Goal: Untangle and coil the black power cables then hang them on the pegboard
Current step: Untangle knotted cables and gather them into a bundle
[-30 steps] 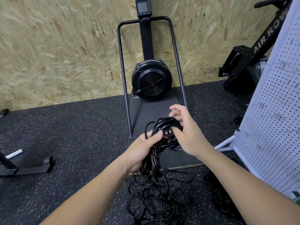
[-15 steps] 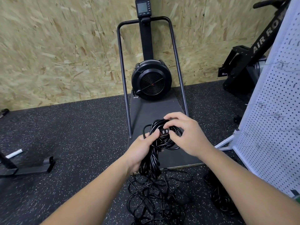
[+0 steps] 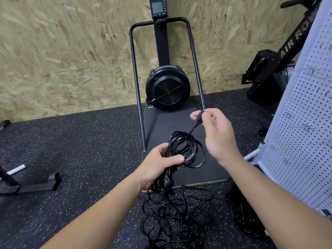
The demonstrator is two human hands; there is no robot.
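My left hand [image 3: 158,163] grips a bundle of looped black power cable [image 3: 185,150] in front of me. From the bundle one strand runs up to the plug end [image 3: 198,119], which my right hand [image 3: 215,133] pinches between thumb and fingers, raised above the coil. The rest of the cable hangs down from my left hand into a loose tangle [image 3: 172,220] on the floor. A second black cable heap [image 3: 246,214] lies on the floor at the right, below my right forearm. The white pegboard [image 3: 303,133] stands at the right edge with wire hooks on it.
A black fan machine [image 3: 168,88] with a tube frame and flat base [image 3: 206,169] stands straight ahead against the chipboard wall. An air rower [image 3: 274,69] sits at the back right. A black metal foot [image 3: 36,185] lies on the speckled rubber floor at the left.
My right hand has lifted the plug end up and away from the coil, drawing one strand taut. My left hand keeps its grip on the bundle.
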